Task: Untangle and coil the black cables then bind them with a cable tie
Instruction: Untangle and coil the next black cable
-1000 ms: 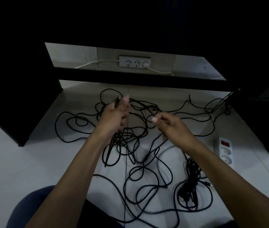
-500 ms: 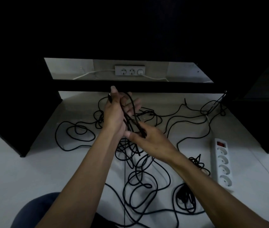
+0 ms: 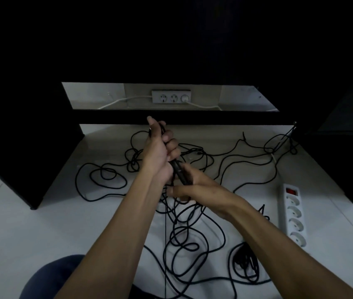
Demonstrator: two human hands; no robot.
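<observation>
- Your left hand [image 3: 160, 154] is raised above the floor, fingers curled tight round a gathered bunch of black cables [image 3: 177, 169], thumb pointing up and away from you.
- The bunch runs down and to the right out of that fist, straight into your right hand [image 3: 195, 188].
- Your right hand sits just below and beside the left, its fingers wrapped round the lower end of the same bunch; the two hands are almost touching.
- Under both hands the rest of the cables hang and sprawl in loose loops [image 3: 184, 244] over the pale tiled floor [image 3: 20, 234], tangled.
- More black loops [image 3: 104, 178] lie off to the left, and a long wavy run [image 3: 255, 156] reaches to the right.
- A white power strip [image 3: 293, 214] with a red switch lies on the floor to the right of your right forearm, apart from it.
- A white wall socket [image 3: 171, 96] shows in the gap beneath the dark furniture [image 3: 31, 147], with a white lead plugged in.
- A dark, smaller bundle [image 3: 244, 262] sits low right, partly hidden behind your right arm.
</observation>
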